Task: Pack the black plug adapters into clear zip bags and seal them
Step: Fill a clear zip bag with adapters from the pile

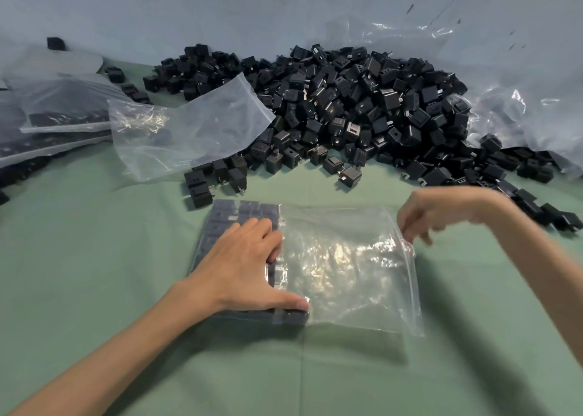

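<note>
Left hand (243, 267), spread flat, presses rows of black plug adapters (239, 211) into the left end of a clear zip bag (347, 273). The blurred right hand (419, 218) curls at the bag's open right edge, and I cannot tell whether it is gripping. It is best to keep the rows pinned while pressing the zip closed.

head: sole view, wide-angle | worn on the person's head, faces forward and down over the green table (94, 257) | near: left hand (243, 267) and right hand (432, 216) mid-frame | far: blue backdrop (220, 11) along the top
</note>
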Motion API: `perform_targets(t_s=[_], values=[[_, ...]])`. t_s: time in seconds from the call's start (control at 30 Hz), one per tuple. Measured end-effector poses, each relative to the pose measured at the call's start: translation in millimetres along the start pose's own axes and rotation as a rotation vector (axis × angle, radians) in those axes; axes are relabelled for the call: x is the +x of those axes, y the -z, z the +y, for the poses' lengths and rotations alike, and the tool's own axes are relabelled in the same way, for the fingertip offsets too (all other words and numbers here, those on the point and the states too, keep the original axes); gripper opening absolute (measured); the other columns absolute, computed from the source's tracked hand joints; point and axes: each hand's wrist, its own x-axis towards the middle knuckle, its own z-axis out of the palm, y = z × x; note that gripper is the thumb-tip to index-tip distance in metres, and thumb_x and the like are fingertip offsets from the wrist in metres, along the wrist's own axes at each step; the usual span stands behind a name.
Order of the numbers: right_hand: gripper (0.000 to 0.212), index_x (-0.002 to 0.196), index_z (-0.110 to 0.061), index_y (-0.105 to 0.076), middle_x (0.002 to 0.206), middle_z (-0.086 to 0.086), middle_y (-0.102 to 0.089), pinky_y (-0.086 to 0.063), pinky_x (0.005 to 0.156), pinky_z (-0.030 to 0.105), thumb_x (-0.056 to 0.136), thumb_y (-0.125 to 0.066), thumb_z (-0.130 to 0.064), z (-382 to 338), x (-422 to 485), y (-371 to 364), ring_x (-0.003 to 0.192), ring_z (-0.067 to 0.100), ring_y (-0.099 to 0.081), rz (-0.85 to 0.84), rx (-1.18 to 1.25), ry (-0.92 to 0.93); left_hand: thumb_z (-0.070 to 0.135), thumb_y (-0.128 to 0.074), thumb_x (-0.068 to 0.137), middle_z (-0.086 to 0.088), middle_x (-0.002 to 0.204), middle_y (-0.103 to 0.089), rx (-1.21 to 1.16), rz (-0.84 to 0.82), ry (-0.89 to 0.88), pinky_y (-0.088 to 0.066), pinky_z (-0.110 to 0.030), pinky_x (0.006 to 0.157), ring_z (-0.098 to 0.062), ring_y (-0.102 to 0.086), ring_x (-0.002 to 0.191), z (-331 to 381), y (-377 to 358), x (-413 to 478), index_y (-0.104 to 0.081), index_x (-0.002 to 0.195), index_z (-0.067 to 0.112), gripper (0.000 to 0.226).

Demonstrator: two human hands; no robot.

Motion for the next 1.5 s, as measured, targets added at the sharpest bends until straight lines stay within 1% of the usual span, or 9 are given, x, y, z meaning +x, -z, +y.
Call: perform_targets(t_s=[0.13,0.27,0.5,0.7,0.9,1.07,1.23,1.37,1.5], values=[[0.042,0.111,-0.023,-0.069,0.109,0.000,-0.069,-0.048,0.077,0.013,0.080,-0.069,0.005,4.4,44.7,28.6,0.084,0.003,-0.064,0.686,-0.017,0.075,0.101,-0.041,0.051,0.016,0.072,-0.029,0.002,0.003,-0.010,-0.027,-0.027,0.061,-0.009,-0.029,0.065,-1.3,-0.5,0.5,-0.031,0.068,0.027,0.077],[0.052,0.137,-0.018,-0.052,0.141,0.003,-0.048,-0.031,0.112,0.032,0.087,-0.067,-0.010,-8.2,100.4,-0.9,0.129,0.021,-0.044,0.527,-0.194,0.080,0.100,-0.040,0.054,0.015,0.073,-0.031,-0.001,0.005,-0.018,-0.028,-0.027,0.062,-0.010,-0.030,0.065,-2.6,0.5,-0.6,-0.033,0.069,0.026,0.076],[0.024,0.089,-0.011,-0.059,0.082,0.008,-0.064,-0.047,0.066,0.029,0.092,-0.059,-0.035,30.6,45.0,-28.7,0.069,0.016,-0.058,0.805,0.093,-0.049,0.097,-0.035,0.060,0.017,0.074,-0.029,-0.013,-0.026,0.004,-0.026,-0.026,0.064,-0.009,-0.031,0.068,-2.8,1.9,-2.5,-0.031,0.070,0.029,0.070],[0.036,0.119,-0.024,-0.067,0.084,-0.002,-0.070,-0.046,0.057,0.022,0.083,-0.071,-0.026,7.8,-36.3,-88.8,0.069,0.012,-0.061,-0.026,0.599,0.205,0.064,-0.024,0.088,0.014,0.075,-0.037,-0.144,-0.061,0.054,-0.023,-0.025,0.069,-0.009,-0.036,0.074,-4.4,4.0,0.9,-0.038,0.073,0.027,0.042],[0.052,0.130,-0.033,-0.053,0.110,0.003,-0.068,-0.054,0.078,0.022,0.082,-0.072,-0.041,-49.6,-2.1,-111.1,0.089,0.014,-0.068,0.112,0.944,0.412,0.037,-0.043,0.099,0.008,0.078,-0.044,-0.222,-0.062,0.090,-0.024,-0.024,0.072,-0.011,-0.037,0.076,-4.7,5.0,0.7,-0.046,0.077,0.019,0.029],[0.040,0.120,-0.030,-0.061,0.090,-0.026,-0.068,-0.049,0.085,0.013,0.082,-0.072,-0.033,-85.1,33.9,-117.0,0.090,-0.008,-0.063,0.324,0.411,0.445,0.041,-0.043,0.097,0.008,0.077,-0.044,-0.215,-0.055,0.097,-0.022,-0.021,0.070,-0.008,-0.035,0.075,-3.5,5.9,1.0,-0.049,0.076,0.017,0.033],[0.032,0.103,-0.051,-0.053,0.102,-0.007,-0.060,-0.048,0.074,0.017,0.092,-0.064,-0.023,-93.3,36.9,-119.9,0.085,0.002,-0.060,0.300,0.343,0.571,0.045,-0.039,0.097,0.012,0.074,-0.040,-0.222,-0.043,0.094,-0.023,-0.022,0.070,-0.007,-0.034,0.073,-4.5,4.1,0.5,-0.045,0.074,0.021,0.033],[0.028,0.120,-0.027,-0.060,0.110,-0.009,-0.058,-0.048,0.087,0.022,0.095,-0.057,-0.016,-88.4,39.3,-119.5,0.095,0.006,-0.059,0.198,0.374,0.543,0.049,-0.037,0.094,0.013,0.074,-0.039,-0.210,-0.051,0.090,-0.024,-0.021,0.070,-0.005,-0.035,0.072,-5.4,1.9,1.3,-0.044,0.073,0.023,0.034],[0.015,0.094,-0.008,-0.062,0.093,0.011,-0.068,-0.052,0.075,0.030,0.083,-0.072,-0.005,-92.0,38.9,-128.3,0.083,0.017,-0.067,0.220,0.822,0.471,0.061,-0.034,0.086,0.015,0.072,-0.037,-0.205,-0.053,0.078,-0.027,-0.013,0.071,0.003,-0.038,0.073,-4.4,2.0,1.3,-0.036,0.068,0.031,0.035]])
